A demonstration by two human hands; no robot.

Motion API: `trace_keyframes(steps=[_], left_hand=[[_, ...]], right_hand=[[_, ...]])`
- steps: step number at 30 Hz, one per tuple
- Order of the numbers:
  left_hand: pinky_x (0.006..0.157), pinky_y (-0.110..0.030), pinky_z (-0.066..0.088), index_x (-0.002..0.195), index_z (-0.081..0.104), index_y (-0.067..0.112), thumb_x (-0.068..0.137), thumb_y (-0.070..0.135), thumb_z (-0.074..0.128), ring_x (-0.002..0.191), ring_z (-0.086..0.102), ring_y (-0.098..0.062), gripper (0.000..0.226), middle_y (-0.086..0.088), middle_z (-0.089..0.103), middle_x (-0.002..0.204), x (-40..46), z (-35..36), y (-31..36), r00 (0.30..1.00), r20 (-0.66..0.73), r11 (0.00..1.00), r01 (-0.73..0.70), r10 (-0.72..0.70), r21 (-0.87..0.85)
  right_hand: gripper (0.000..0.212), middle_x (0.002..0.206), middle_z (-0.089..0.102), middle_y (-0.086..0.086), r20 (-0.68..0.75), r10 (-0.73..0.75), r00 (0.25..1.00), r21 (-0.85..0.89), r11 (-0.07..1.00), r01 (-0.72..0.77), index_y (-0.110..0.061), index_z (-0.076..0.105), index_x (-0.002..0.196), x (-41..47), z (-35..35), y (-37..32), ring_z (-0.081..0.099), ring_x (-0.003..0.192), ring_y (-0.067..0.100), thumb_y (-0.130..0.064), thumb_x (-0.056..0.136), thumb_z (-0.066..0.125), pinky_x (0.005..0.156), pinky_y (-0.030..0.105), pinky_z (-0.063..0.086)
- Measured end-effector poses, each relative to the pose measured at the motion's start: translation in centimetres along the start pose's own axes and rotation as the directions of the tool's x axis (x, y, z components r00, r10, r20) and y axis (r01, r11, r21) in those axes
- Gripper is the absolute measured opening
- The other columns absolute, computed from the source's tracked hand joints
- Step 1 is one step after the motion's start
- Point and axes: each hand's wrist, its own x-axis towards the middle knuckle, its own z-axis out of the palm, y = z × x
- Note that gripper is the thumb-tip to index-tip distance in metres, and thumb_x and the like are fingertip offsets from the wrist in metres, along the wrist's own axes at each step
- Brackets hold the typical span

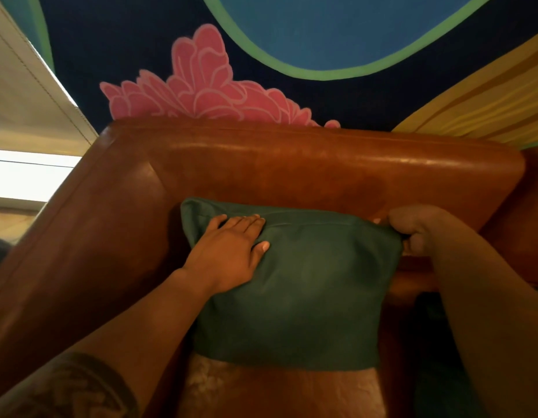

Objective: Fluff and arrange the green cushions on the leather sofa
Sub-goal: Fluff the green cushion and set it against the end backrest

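Note:
A dark green cushion (303, 291) leans upright against the backrest of the brown leather sofa (322, 170), standing on the seat. My left hand (231, 248) lies flat with straight fingers on the cushion's upper left face, pressing it. My right hand (412, 227) grips the cushion's top right corner, fingers curled round the fabric. The cushion's lower edge rests near the front of the seat.
The sofa's left armrest (89, 236) runs along the left side. A painted wall with a pink flower (201, 86) rises behind the backrest. A bright window with a blind (26, 110) is at the far left. A dark green shape (436, 357) sits low on the right.

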Motion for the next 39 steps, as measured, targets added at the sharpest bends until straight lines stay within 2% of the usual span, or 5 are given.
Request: trace_keyframes(steps=[11, 17, 24, 33, 39], left_hand=[[0.122, -0.044, 0.020, 0.158, 0.033, 0.026, 0.101, 0.060, 0.019, 0.147, 0.038, -0.013, 0.067, 0.006, 0.039, 0.163, -0.1, -0.3, 0.0, 1.000, 0.001, 1.000, 0.001, -0.001, -0.011], [0.122, -0.042, 0.020, 0.157, 0.033, 0.029, 0.099, 0.065, 0.013, 0.146, 0.038, -0.010, 0.071, 0.009, 0.039, 0.162, -0.3, -0.4, -0.1, 1.000, -0.012, 1.000, -0.003, 0.002, -0.012], [0.122, -0.041, 0.019, 0.158, 0.032, 0.031, 0.100, 0.065, 0.015, 0.147, 0.037, -0.008, 0.070, 0.011, 0.039, 0.162, -0.6, -0.5, -0.6, 1.000, -0.016, 0.999, 0.005, -0.006, -0.041], [0.107, -0.037, 0.027, 0.142, 0.056, 0.036, 0.103, 0.055, 0.041, 0.130, 0.054, -0.009, 0.045, 0.017, 0.061, 0.142, 0.2, -1.6, 0.5, 0.996, -0.084, 0.995, 0.007, -0.015, -0.095], [0.101, -0.044, 0.045, 0.126, 0.070, 0.030, 0.102, 0.048, 0.040, 0.112, 0.065, -0.025, 0.042, -0.001, 0.076, 0.116, 1.2, -4.0, 1.1, 0.984, -0.165, 0.966, 0.015, -0.059, -0.258]], right_hand=[[0.030, 0.129, 0.068, 0.020, -0.196, -0.207, 0.959, 0.002, 0.977, 0.211, -0.003, 0.070, 0.123, -0.4, 0.5, -1.3, 0.066, 0.118, 0.036, -0.001, 0.094, 0.063, 0.097, 0.042, 0.054], [0.025, 0.118, 0.072, 0.011, -0.342, -0.375, 0.862, -0.337, 0.905, 0.260, -0.029, 0.067, 0.087, -0.7, 1.3, -0.8, 0.067, 0.110, 0.029, -0.005, 0.087, 0.074, 0.081, 0.026, 0.045], [0.040, 0.140, 0.049, 0.012, -0.380, -0.461, 0.802, -0.466, 0.844, 0.265, -0.025, 0.061, 0.131, -0.9, 2.3, 0.4, 0.047, 0.132, 0.033, -0.035, 0.093, 0.068, 0.107, 0.045, 0.034], [0.027, 0.116, 0.073, 0.006, -0.526, -0.306, 0.793, -0.065, 0.945, 0.321, -0.028, 0.073, 0.093, -1.8, 1.4, 2.0, 0.064, 0.112, 0.033, -0.009, 0.096, 0.054, 0.104, 0.053, 0.047], [0.024, 0.131, 0.057, 0.011, -0.531, -0.661, 0.530, -0.621, 0.729, 0.287, -0.025, 0.070, 0.117, -3.7, 5.0, 0.3, 0.049, 0.125, 0.035, -0.035, 0.096, 0.062, 0.102, 0.049, 0.032]])
